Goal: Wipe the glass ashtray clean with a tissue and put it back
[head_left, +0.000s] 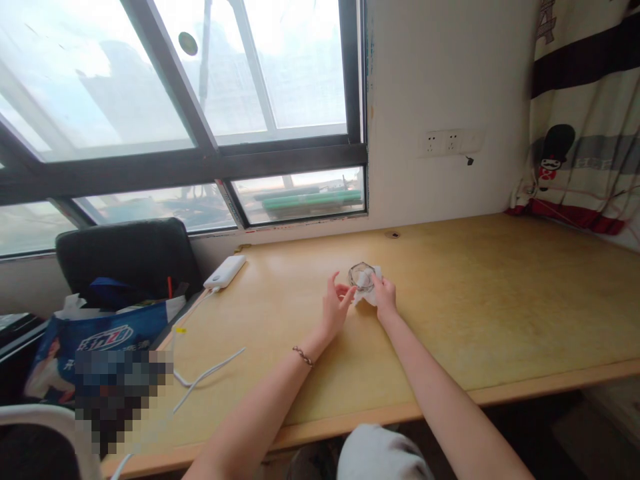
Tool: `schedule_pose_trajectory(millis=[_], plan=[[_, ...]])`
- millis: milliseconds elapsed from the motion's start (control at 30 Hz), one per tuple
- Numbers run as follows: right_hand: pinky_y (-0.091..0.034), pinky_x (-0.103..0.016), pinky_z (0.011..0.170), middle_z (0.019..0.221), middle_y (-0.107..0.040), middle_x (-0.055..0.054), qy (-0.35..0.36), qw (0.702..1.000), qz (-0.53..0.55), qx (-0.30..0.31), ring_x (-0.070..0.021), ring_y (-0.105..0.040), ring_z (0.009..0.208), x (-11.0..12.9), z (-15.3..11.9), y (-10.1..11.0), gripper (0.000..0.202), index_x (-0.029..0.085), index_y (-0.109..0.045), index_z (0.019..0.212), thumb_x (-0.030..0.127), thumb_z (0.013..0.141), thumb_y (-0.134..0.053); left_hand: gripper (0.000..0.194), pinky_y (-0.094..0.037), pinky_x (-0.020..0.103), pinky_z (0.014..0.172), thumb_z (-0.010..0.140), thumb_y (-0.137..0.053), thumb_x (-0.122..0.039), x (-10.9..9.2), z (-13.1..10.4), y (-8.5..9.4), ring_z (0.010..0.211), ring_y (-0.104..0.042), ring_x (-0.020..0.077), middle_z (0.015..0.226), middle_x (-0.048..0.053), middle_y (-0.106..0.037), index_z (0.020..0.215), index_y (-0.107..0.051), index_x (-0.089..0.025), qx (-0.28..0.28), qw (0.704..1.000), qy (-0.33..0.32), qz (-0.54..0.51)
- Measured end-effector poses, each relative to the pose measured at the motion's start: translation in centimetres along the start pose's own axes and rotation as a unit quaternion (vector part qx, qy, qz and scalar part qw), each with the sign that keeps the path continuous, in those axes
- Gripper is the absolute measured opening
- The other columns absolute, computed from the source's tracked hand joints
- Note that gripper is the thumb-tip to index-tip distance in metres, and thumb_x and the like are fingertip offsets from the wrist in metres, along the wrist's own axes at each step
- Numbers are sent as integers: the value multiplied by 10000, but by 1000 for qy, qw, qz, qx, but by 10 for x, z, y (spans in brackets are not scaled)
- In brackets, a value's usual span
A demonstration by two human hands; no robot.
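A small clear glass bowl (359, 273) with a faceted, dark-looking rim is held up over the wooden table. My right hand (385, 295) grips its right side, with the thumb at the rim and a white tissue (377, 272) pressed against the glass. Part of the tissue shows inside the bowl and part hangs below it. At the bowl's left side is my left hand (336, 308), its thumb and fingers apart and curved. Whether its fingertips touch the glass I cannot tell. A braided bracelet (303, 357) circles the left wrist.
On the left of the table (500, 300) lies a white power bank (225, 272) with a white cable (210, 370). A blue shopping bag (107, 340) rests on a black chair (127, 257) beyond the left edge. Window, wall sockets (443, 141) and a curtain (585, 127) stand behind.
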State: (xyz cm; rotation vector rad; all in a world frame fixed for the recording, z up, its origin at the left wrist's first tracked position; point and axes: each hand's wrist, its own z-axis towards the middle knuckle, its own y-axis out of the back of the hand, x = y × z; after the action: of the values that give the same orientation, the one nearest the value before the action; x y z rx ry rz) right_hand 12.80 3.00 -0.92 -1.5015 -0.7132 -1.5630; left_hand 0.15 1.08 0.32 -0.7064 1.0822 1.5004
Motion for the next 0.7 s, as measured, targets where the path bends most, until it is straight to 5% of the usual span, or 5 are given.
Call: schedule_pose_trajectory(millis=[100, 200, 433, 700], plan=[[-403, -228, 527, 589, -628, -18, 14, 998, -55, 1, -166, -559, 600, 3, 0, 3, 386, 136, -658, 722, 483, 642, -510, 494, -440, 216, 416, 741, -483, -488, 8, 7, -1, 440, -548, 118, 575, -7, -561, 1074, -378, -138, 52, 976, 155, -142], [-399, -228, 543, 610, -628, -13, 33, 997, -60, 21, -163, -548, 613, 7, -3, 2, 388, 135, -662, 756, 477, 633, -525, 436, -401, 188, 359, 707, -525, -488, 17, 13, 4, 374, -519, 103, 508, -18, -540, 941, -439, -131, 89, 949, 233, -192], [-375, -217, 542, 595, -584, -4, 40, 997, 9, 62, -130, -500, 588, 5, -5, 0, 507, 103, -650, 767, 570, 639, -497, 294, -354, 168, 320, 712, -504, -415, 24, 15, 10, 319, -472, 81, 460, 4, -541, 765, -476, -127, 122, 927, 268, -233], [-380, -214, 510, 687, -617, -44, -33, 996, 66, -53, -144, -525, 622, -3, 7, 2, 547, 94, -629, 792, 596, 685, -442, 281, -436, 193, 394, 705, -530, -379, 23, 12, 10, 434, -578, 128, 564, 49, -604, 794, -410, -140, 77, 925, 263, -264]])
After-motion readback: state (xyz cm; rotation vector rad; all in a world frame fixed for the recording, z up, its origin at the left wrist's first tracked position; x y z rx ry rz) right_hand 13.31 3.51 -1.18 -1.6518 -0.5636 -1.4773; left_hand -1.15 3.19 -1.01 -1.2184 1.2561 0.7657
